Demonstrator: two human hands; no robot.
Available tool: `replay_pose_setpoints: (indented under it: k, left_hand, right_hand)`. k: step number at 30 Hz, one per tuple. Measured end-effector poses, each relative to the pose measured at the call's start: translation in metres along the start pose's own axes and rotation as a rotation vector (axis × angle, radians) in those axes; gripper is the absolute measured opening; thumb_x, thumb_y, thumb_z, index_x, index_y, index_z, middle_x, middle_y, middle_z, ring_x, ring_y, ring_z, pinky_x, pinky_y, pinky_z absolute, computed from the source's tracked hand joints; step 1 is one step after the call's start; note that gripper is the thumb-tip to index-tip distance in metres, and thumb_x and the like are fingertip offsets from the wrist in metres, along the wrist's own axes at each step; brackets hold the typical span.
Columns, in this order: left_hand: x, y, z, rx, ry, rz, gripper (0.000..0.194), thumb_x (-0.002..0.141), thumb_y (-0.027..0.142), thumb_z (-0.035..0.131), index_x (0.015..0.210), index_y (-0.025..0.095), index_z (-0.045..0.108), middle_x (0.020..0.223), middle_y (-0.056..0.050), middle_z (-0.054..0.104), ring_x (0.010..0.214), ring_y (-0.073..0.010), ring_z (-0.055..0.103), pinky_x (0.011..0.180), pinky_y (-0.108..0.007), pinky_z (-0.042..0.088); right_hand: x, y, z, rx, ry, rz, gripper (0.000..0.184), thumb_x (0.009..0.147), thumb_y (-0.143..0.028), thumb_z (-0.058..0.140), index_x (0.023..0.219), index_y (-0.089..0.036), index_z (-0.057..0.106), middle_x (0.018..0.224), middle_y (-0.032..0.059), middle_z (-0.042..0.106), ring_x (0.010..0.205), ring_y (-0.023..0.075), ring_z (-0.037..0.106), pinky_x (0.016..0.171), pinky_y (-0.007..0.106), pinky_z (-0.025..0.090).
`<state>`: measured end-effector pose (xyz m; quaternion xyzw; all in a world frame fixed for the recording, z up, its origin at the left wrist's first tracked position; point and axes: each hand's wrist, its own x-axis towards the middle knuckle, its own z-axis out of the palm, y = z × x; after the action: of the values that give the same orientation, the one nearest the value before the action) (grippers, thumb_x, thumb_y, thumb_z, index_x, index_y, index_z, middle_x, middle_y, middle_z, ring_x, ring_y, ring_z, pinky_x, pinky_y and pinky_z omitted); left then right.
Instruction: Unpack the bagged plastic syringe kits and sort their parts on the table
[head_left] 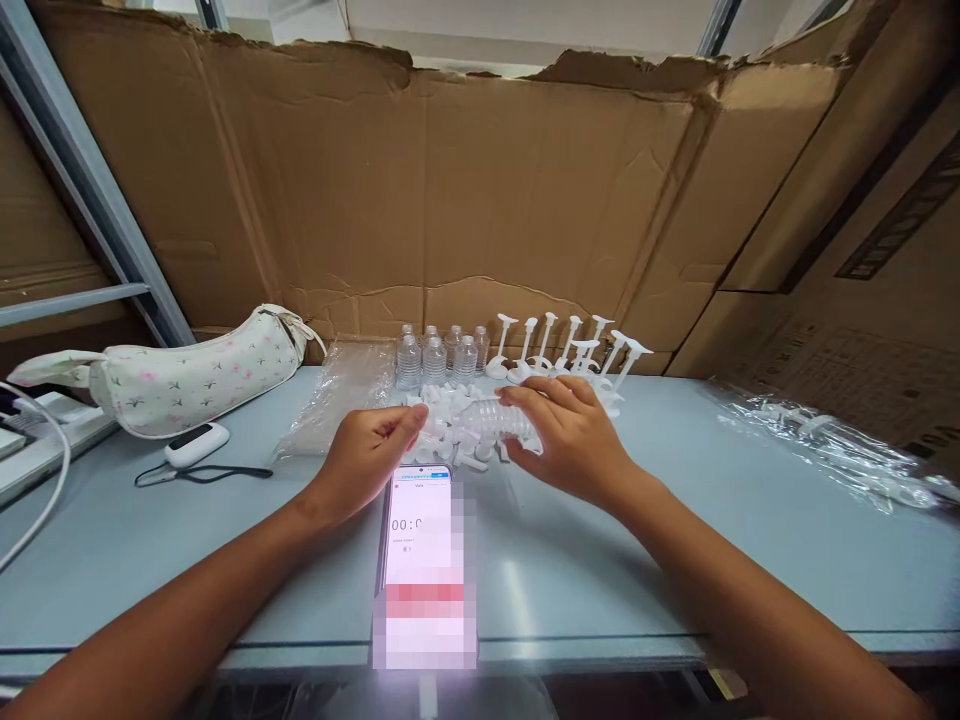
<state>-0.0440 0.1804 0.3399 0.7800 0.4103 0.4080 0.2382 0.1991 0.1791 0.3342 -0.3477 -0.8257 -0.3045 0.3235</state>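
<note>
My right hand (566, 435) grips a small clear ribbed plastic bottle (486, 420), tilted onto its side above a heap of small white plastic pieces (442, 405). Left of the bottle, my left hand (371, 455) is closed, thumb and forefinger pressed together; what they pinch, if anything, is too small to make out. Several similar clear bottles (465, 360) stand upright behind the heap. To their right are several white long-stemmed plastic parts (574, 345) with flared tops. A lit phone (420, 560) lies just below the hands, its screen partly blurred out.
A flat clear plastic bag (337, 390) lies left of the bottles. Farther left are a floral pouch (202, 370), a small white device (196, 445) with a black strap, and a white cable (56, 500). Crumpled clear plastic (825, 440) lies right. Cardboard (450, 190) walls the back.
</note>
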Motion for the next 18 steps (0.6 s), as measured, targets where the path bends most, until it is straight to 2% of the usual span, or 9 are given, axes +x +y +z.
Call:
replay_pose_setpoints:
  k: [2, 5, 7, 10, 14, 18]
  left_hand:
    - [0.0, -0.001, -0.002, 0.029, 0.048, 0.004, 0.049, 0.094, 0.044, 0.034, 0.052, 0.019, 0.035, 0.048, 0.004, 0.038, 0.047, -0.0094, 0.037, 0.049, -0.024, 0.029]
    - [0.004, -0.005, -0.004, 0.33, 0.084, 0.112, 0.041, 0.093, 0.041, 0.039, 0.061, 0.018, 0.051, 0.057, 0.002, 0.053, 0.056, -0.0123, 0.048, 0.056, -0.026, 0.034]
    - [0.009, -0.011, -0.002, 0.577, 0.087, 0.211, 0.03, 0.091, 0.038, 0.044, 0.077, 0.018, 0.061, 0.07, -0.001, 0.063, 0.067, -0.0161, 0.056, 0.065, -0.029, 0.037]
    - [0.019, -0.024, 0.003, 0.813, 0.046, 0.303, 0.02, 0.091, 0.028, 0.048, 0.099, 0.02, 0.064, 0.087, -0.004, 0.069, 0.08, -0.021, 0.061, 0.072, -0.034, 0.039]
    - [0.027, -0.036, 0.008, 0.908, -0.007, 0.347, 0.028, 0.089, 0.014, 0.046, 0.113, 0.02, 0.06, 0.096, -0.007, 0.068, 0.086, -0.0219, 0.061, 0.073, -0.035, 0.04]
    - [0.023, -0.037, 0.004, 0.891, -0.036, 0.328, 0.028, 0.089, 0.014, 0.047, 0.113, 0.019, 0.059, 0.099, -0.007, 0.068, 0.089, -0.0222, 0.061, 0.075, -0.036, 0.04]
  right_hand:
    - [0.003, 0.009, 0.001, -0.03, 0.027, 0.043, 0.037, 0.077, -0.015, 0.055, 0.113, -0.02, 0.052, 0.099, 0.007, 0.067, 0.099, 0.0257, 0.058, 0.087, 0.041, 0.038]
    - [0.01, 0.025, 0.009, -0.007, 0.075, 0.23, 0.036, 0.075, -0.03, 0.063, 0.109, -0.021, 0.055, 0.104, 0.0089, 0.064, 0.104, 0.0295, 0.054, 0.088, 0.044, 0.038]
    - [0.015, 0.036, 0.02, 0.069, 0.063, 0.352, 0.037, 0.072, -0.04, 0.067, 0.102, -0.02, 0.057, 0.1, 0.0094, 0.063, 0.096, 0.0286, 0.055, 0.083, 0.043, 0.041]
    - [0.023, 0.052, 0.044, 0.262, -0.036, 0.509, 0.036, 0.072, -0.044, 0.066, 0.096, -0.019, 0.057, 0.089, 0.0068, 0.064, 0.079, 0.0223, 0.058, 0.07, 0.035, 0.044]
    - [0.03, 0.069, 0.08, 0.351, -0.136, 0.794, 0.036, 0.068, -0.041, 0.068, 0.093, -0.018, 0.056, 0.094, 0.007, 0.065, 0.077, 0.0196, 0.059, 0.068, 0.031, 0.043]
    - [0.033, 0.08, 0.109, 0.331, -0.167, 0.928, 0.033, 0.066, -0.034, 0.069, 0.089, -0.016, 0.055, 0.088, 0.0078, 0.065, 0.081, 0.0209, 0.06, 0.07, 0.03, 0.043]
